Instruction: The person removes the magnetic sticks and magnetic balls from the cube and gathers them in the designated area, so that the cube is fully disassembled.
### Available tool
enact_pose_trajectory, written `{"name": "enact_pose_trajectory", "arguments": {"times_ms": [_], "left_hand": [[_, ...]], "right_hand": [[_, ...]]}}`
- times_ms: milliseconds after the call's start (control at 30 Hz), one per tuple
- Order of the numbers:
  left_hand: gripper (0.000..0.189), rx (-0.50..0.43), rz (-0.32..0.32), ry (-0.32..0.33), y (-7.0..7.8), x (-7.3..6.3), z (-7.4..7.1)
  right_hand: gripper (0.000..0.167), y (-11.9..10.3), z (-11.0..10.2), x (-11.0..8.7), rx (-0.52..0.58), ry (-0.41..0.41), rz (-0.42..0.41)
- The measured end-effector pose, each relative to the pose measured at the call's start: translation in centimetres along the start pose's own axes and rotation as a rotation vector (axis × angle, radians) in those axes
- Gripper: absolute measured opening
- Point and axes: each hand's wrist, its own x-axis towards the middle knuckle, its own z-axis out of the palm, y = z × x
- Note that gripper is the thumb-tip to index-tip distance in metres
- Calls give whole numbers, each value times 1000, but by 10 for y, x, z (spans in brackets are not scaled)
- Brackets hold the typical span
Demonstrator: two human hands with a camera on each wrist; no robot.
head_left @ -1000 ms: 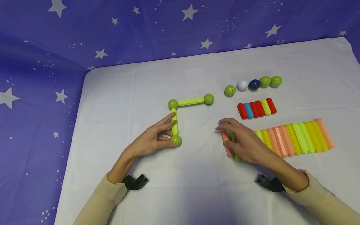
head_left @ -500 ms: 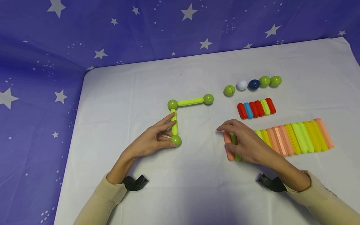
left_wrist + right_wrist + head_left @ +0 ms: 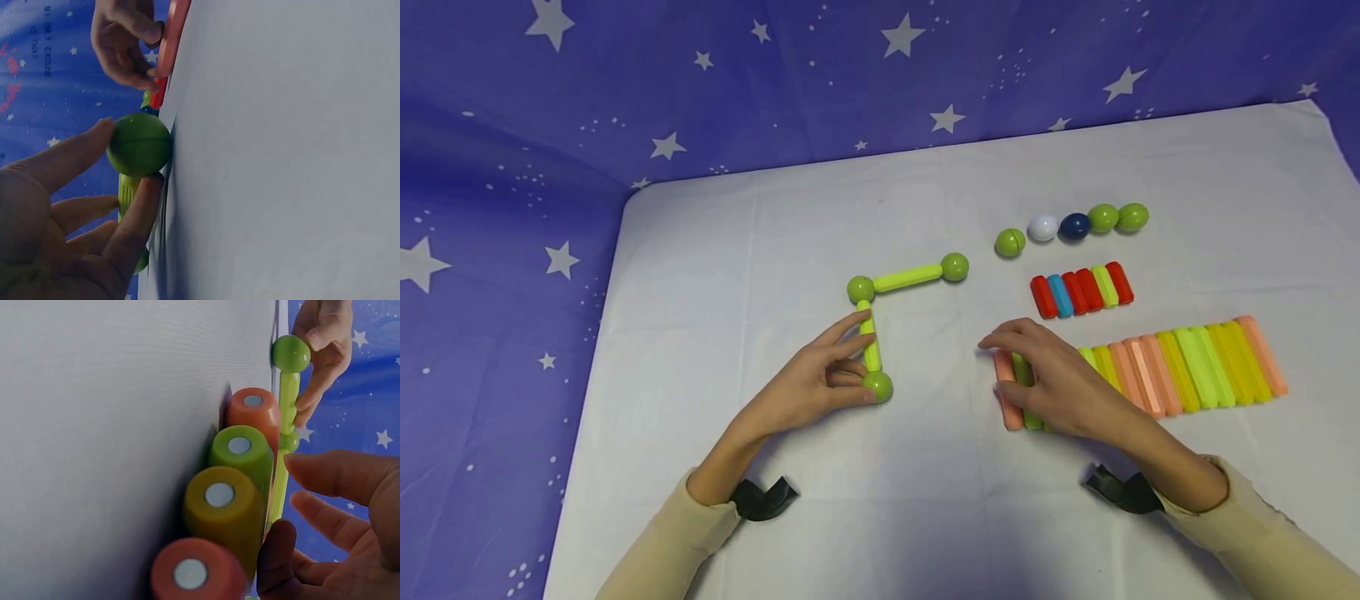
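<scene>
My left hand (image 3: 808, 383) pinches a green ball (image 3: 877, 386) between thumb and fingers, as the left wrist view shows. Its other fingers rest along a yellow-green magnetic stick (image 3: 871, 354) that runs up to a second green ball (image 3: 861, 289). From there another yellow-green stick (image 3: 908, 277) leads right to a third green ball (image 3: 955, 267). My right hand (image 3: 1060, 379) is over the left end of a row of long sticks, fingers loosely bent, thumb against or just above an orange stick (image 3: 1008, 408). It hides part of the row. Round metal ends show on the sticks (image 3: 239, 445).
Long orange, yellow and green sticks (image 3: 1206, 367) lie side by side at right. Behind them is a row of short red, blue and green sticks (image 3: 1081, 290). Further back stand green, white and dark blue balls (image 3: 1075, 226). A starry blue cloth (image 3: 820, 83) hangs behind the white table (image 3: 700, 250).
The orange stick at the row's left end shifted right against the row, then stayed. The ball in my left hand and its joined stick moved slightly toward me and right; the corner ball came nearer too.
</scene>
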Motion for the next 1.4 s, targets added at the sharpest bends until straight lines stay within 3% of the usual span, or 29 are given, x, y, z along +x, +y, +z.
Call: {"name": "enact_pose_trajectory", "arguments": {"times_ms": [100,200,300,433,567,767,933,1067,1233,1400], "left_hand": [[62,-6,6,-3,3,0,3],[63,49,20,6,6,1,4],[70,195,20,33,9,3,4],[87,469,3,59,13,8,-3],[100,628,15,29,16,17,-12],[96,693,21,-20,15,25,-17],[89,695,-12,9,17,26,-14],[73,706,-24,35,20,25,-12],[47,719,-27,73,22,24,-14],[41,763,-25,88,22,24,-15]], "right_hand": [[38,0,0,-1,7,14,-9],[37,-1,0,-1,13,27,-10],[36,-3,1,-1,17,37,-17],[33,-3,2,-1,21,48,-27],[33,-3,3,-2,35,54,-33],[31,-8,4,-2,45,76,-53],[34,-14,7,-2,111,59,-43],[33,-21,13,1,149,14,-58],[31,-32,22,0,121,-32,-111],[34,-40,31,1,122,-96,-85]]}}
